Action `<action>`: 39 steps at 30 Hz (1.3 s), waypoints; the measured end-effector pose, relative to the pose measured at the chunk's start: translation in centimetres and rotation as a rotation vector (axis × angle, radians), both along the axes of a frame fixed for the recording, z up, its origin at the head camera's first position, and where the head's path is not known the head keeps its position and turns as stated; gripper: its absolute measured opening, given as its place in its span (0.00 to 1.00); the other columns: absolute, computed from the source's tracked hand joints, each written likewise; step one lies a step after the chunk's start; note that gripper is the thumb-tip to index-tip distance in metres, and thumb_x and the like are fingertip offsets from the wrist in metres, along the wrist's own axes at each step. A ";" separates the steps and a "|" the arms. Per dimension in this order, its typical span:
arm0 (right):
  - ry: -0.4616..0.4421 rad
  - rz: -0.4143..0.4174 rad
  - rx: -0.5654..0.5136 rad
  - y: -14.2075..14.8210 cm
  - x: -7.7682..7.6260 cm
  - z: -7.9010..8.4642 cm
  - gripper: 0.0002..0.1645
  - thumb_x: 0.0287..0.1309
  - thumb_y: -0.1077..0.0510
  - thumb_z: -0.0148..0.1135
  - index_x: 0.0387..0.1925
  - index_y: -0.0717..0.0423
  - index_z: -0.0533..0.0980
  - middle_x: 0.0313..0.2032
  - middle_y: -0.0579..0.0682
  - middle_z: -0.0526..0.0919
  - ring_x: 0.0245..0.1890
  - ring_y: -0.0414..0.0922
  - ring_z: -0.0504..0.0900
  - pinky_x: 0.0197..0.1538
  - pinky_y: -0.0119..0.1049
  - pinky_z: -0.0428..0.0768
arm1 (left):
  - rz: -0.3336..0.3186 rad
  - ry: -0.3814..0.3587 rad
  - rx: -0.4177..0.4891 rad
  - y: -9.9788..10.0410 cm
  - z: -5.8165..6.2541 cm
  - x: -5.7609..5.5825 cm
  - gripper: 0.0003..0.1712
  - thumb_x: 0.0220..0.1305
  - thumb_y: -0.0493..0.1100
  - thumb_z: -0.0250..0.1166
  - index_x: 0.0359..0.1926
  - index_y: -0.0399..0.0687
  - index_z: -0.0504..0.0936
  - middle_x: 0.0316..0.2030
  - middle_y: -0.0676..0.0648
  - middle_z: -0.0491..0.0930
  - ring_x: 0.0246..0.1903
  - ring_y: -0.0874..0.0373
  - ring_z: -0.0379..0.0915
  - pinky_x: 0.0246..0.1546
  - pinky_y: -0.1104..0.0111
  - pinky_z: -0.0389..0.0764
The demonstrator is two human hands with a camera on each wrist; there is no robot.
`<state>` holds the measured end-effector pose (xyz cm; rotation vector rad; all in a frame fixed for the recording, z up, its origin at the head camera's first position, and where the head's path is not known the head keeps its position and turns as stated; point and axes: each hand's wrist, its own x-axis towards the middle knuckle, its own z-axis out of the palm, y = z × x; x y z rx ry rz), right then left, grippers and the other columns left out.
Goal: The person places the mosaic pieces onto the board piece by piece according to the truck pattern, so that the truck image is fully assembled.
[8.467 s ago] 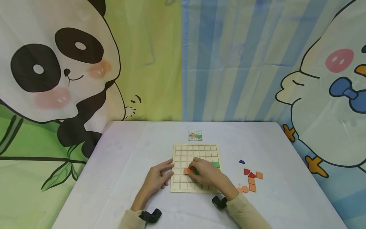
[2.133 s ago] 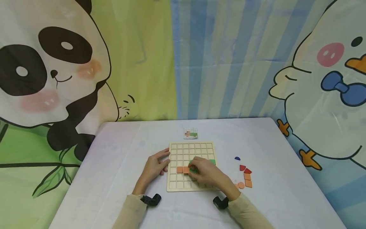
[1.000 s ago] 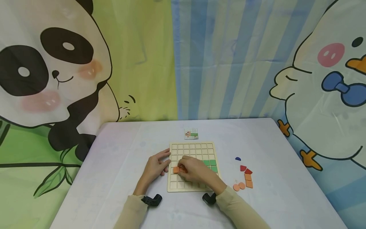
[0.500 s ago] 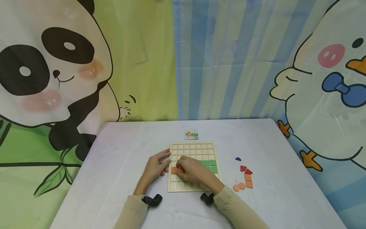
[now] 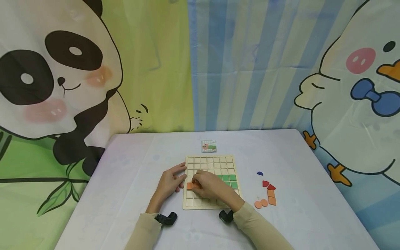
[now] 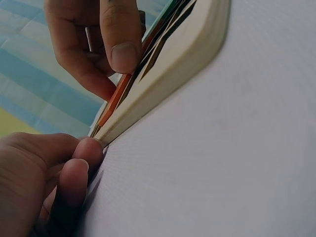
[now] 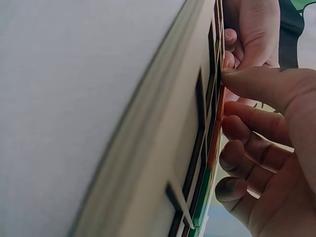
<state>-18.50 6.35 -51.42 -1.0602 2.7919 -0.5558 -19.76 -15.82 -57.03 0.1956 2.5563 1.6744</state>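
A wooden grid board (image 5: 210, 160) lies on the table in the head view. My right hand (image 5: 210, 185) reaches over its left part, thumb and index finger pinching an orange square tile (image 7: 221, 101) at the board's surface. Another orange square tile (image 5: 189, 185) sits beside those fingertips, near the board's left edge. Green square tiles (image 5: 233, 184) lie at the right of the grid; the right hand hides part of that row. My left hand (image 5: 168, 184) rests at the board's left side, its fingertips (image 6: 91, 150) touching the edge in the left wrist view.
A small picture card (image 5: 209, 146) lies behind the board. On the right are a blue half-disc (image 5: 260, 173), red rounded pieces (image 5: 266, 183), orange squares (image 5: 271, 193) and orange discs (image 5: 258, 205). White cloth covers the table (image 5: 140, 156).
Over the last seconds my right hand has moved left across the board, and the orange tiles have shifted left with it. One loose orange square has gone from the right pile. My left hand stays put.
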 end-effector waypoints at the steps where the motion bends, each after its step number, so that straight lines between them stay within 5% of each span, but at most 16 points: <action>1: 0.004 0.002 -0.002 0.0 0.0 0.0 0.14 0.68 0.49 0.71 0.49 0.51 0.86 0.36 0.42 0.79 0.30 0.34 0.70 0.32 0.26 0.70 | 0.000 0.001 0.000 0.0 0.0 0.0 0.28 0.72 0.40 0.70 0.71 0.50 0.79 0.20 0.50 0.86 0.09 0.61 0.72 0.12 0.69 0.77; 15: 0.016 -0.039 -0.065 4.6 1.1 1.1 0.13 0.69 0.52 0.71 0.49 0.54 0.86 0.42 0.46 0.85 0.38 0.39 0.82 0.42 0.31 0.84 | 0.043 0.011 -0.022 0.3 0.2 0.3 0.28 0.72 0.40 0.69 0.71 0.52 0.80 0.23 0.53 0.87 0.10 0.59 0.73 0.12 0.67 0.78; 23: 0.028 -0.144 -0.083 8.9 1.9 1.4 0.12 0.64 0.55 0.76 0.46 0.53 0.87 0.36 0.43 0.83 0.34 0.38 0.79 0.38 0.31 0.81 | 0.054 0.011 -0.026 0.4 0.0 0.3 0.28 0.71 0.40 0.70 0.71 0.52 0.80 0.25 0.53 0.87 0.11 0.59 0.74 0.12 0.66 0.78; 39: 0.038 -0.328 -0.092 16.6 3.9 0.9 0.11 0.62 0.57 0.76 0.46 0.54 0.87 0.33 0.38 0.80 0.29 0.33 0.70 0.31 0.26 0.73 | 0.051 0.027 -0.013 0.5 0.1 0.2 0.27 0.71 0.40 0.70 0.70 0.50 0.81 0.43 0.51 0.91 0.11 0.59 0.74 0.12 0.67 0.78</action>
